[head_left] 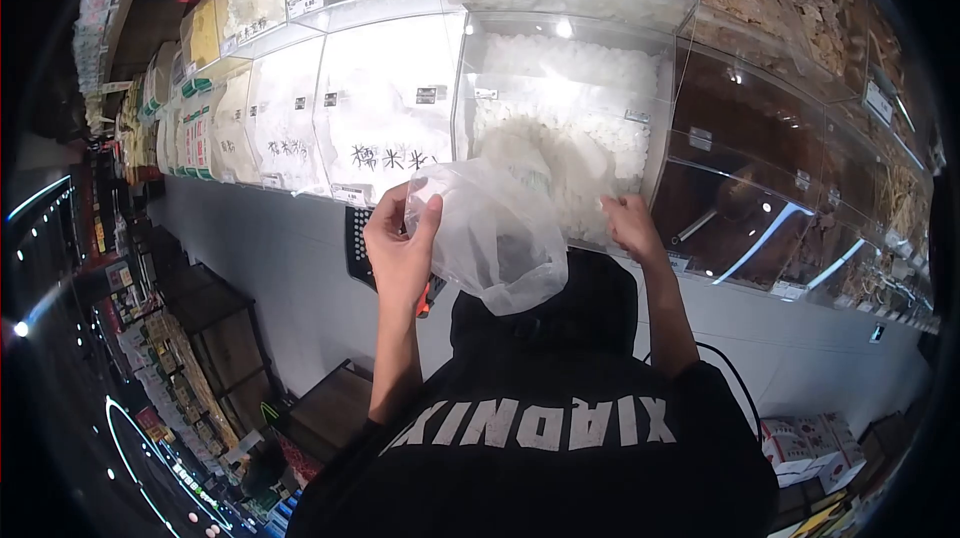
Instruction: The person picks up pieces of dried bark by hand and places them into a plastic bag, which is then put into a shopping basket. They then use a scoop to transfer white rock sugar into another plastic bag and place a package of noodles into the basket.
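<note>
My left hand is closed on the rim of a clear plastic bag, thumb on the near side. The bag hangs puffed out in front of my body, and its upper part overlaps the front of a clear bin of white, lumpy grains. My right hand is closed at the front right corner of that bin. What its fingers hold is hard to make out. Just left of it, a pale, see-through shape lies against the grains, blurred by glare and the clear front.
Bins of white powder with handwritten labels stand to the left. A dark brown bin with a scoop handle is on the right. Below are a black perforated basket, the grey floor and stacked boxes.
</note>
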Action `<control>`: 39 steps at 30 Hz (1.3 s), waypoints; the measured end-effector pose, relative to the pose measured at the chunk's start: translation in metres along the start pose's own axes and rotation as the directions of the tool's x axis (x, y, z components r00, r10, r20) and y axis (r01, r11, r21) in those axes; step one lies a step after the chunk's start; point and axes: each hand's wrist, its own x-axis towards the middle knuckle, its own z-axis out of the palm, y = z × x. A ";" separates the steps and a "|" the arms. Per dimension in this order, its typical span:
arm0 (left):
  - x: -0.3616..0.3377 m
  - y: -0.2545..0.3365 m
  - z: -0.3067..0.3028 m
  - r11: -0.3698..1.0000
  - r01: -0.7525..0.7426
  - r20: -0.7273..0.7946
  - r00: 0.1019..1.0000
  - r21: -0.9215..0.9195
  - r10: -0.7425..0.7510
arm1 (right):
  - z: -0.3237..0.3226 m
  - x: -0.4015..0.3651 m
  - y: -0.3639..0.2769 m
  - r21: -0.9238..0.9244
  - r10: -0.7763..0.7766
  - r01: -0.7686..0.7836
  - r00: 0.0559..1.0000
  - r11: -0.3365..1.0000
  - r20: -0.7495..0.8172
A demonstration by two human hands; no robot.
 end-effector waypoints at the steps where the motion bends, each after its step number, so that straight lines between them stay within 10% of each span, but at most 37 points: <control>1: -0.008 0.000 0.003 1.000 -0.003 -0.021 1.000 0.007 0.004 | 0.001 0.000 0.002 -0.006 0.008 -0.007 1.000 1.000 0.020; 24: -0.052 0.008 0.018 0.977 0.101 -0.164 0.984 0.187 -0.070 | 0.036 0.044 0.024 0.354 -0.025 0.027 1.000 0.935 -0.012; 27: -0.055 0.020 0.019 0.982 0.060 -0.236 0.972 0.180 -0.016 | 0.051 0.062 0.007 0.424 -0.019 0.020 1.000 0.906 -0.005; 30: -0.070 0.038 0.023 0.871 -0.160 -0.349 0.871 0.464 0.346 | 0.054 0.061 0.004 0.461 0.028 -0.017 0.999 0.887 -0.018; 32: -0.091 0.041 0.024 0.812 -0.380 -0.067 0.889 0.443 0.453 | 0.056 0.057 0.006 0.438 0.038 -0.025 0.999 0.899 -0.022; 34: -0.104 0.046 0.039 0.828 -0.312 0.313 0.933 0.466 0.175 | 0.058 0.056 0.007 0.418 0.005 0.019 0.998 0.908 -0.058; 39: -0.117 -0.007 0.061 0.443 -0.663 0.645 0.732 0.604 0.217 | 0.058 0.059 0.012 0.398 -0.002 0.028 0.998 0.917 -0.064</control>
